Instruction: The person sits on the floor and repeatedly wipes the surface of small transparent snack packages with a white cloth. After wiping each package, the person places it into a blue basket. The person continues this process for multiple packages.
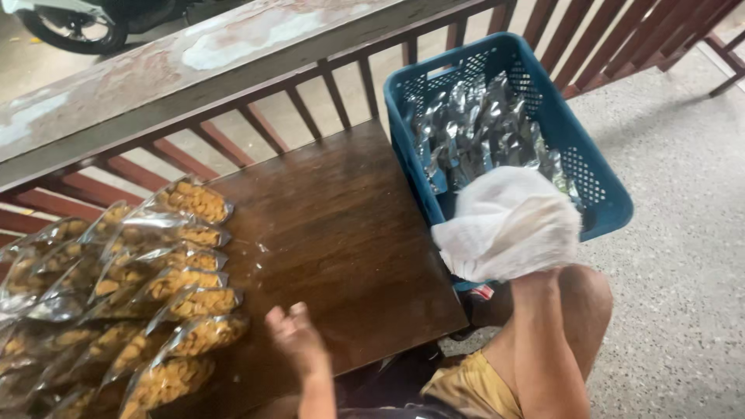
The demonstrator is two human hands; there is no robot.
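My left hand (pixel 296 340) rests open by the snack bags (pixel 167 299). My right hand (pixel 508 225), inside a white bag, should reach slowly into the blue basket (pixel 597 182); its fingers are hidden.

crumpled white bag (pixel 508 225) over blue basket (pixel 597 182)

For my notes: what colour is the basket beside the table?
Blue, seen best in the head view: the basket has perforated walls.

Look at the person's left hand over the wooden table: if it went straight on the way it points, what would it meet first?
Probably the nearest clear snack bag: the left hand points up-left toward that row, though its height above the table is unclear.
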